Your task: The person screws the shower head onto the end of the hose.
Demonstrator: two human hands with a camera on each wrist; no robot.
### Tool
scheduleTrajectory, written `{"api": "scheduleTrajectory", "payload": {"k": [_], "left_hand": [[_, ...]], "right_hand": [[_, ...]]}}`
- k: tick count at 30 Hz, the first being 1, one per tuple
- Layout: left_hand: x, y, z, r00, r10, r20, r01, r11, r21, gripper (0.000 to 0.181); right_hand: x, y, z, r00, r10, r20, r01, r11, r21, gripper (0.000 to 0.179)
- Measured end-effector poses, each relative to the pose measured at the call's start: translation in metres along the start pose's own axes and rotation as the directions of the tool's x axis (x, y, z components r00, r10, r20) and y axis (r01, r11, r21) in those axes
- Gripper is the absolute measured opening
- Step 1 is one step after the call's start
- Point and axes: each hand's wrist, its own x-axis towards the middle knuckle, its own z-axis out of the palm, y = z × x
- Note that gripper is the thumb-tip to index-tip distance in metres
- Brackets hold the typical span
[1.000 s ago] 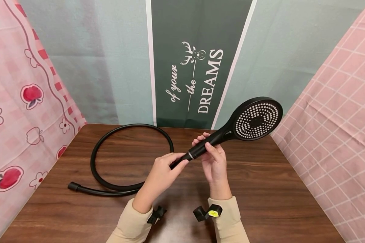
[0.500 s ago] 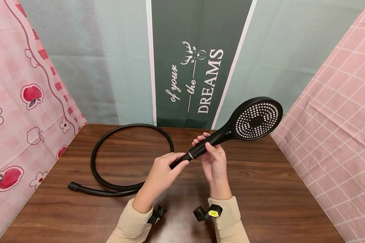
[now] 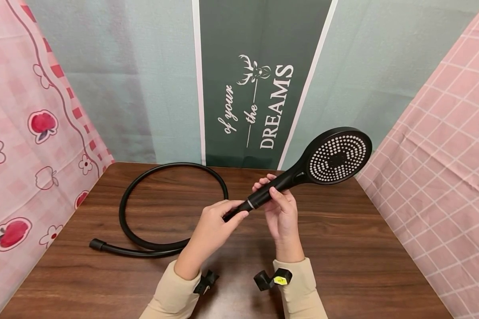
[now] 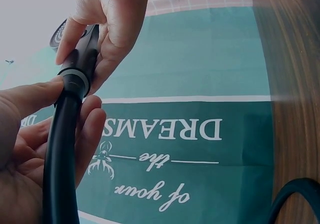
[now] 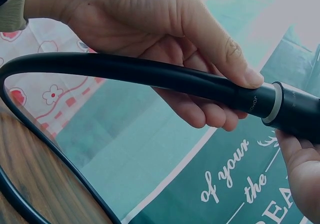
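Observation:
My right hand (image 3: 281, 215) grips the handle of a black shower head (image 3: 337, 159), whose round face with white nozzles tilts up at the right. Between thumb and fingers, my left hand (image 3: 213, 226) pinches the connector end of a black shower hose (image 3: 171, 165). That connector (image 5: 247, 100) meets the bottom of the handle, with a pale ring showing at the joint in both wrist views. Both are held above the table. In the left wrist view, the left thumb (image 4: 42, 97) lies along the connector just below the ring (image 4: 75, 74).
The hose loops over the brown wooden table (image 3: 343, 266) at the left, its free end fitting (image 3: 97, 244) lying near the left edge. Cloths surround the table: a green one with lettering (image 3: 259, 110) behind, pink ones (image 3: 443, 146) at the sides.

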Motion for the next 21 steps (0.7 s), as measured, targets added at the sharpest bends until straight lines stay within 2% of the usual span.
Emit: {"api": "scheduleTrajectory", "payload": {"k": [6, 15, 21], "left_hand": [[0.0005, -0.0004, 0.0000, 1.000, -0.006, 0.005, 0.006, 1.000, -0.012, 0.022], [0.0002, -0.0016, -0.0016, 0.998, -0.059, 0.034, 0.061, 0.997, -0.045, 0.024], [0.0008, -0.0020, -0.0004, 0.998, -0.053, 0.037, 0.054, 0.998, -0.034, 0.020]], "right_hand": [[0.0003, -0.0003, -0.0007, 1.000, 0.001, 0.006, -0.001, 1.000, 0.002, 0.025], [0.0010, -0.0006, -0.0017, 1.000, 0.004, -0.007, -0.004, 1.000, -0.004, 0.024], [0.0010, -0.0004, -0.0025, 1.000, 0.003, -0.002, -0.003, 1.000, 0.001, 0.025]]}}
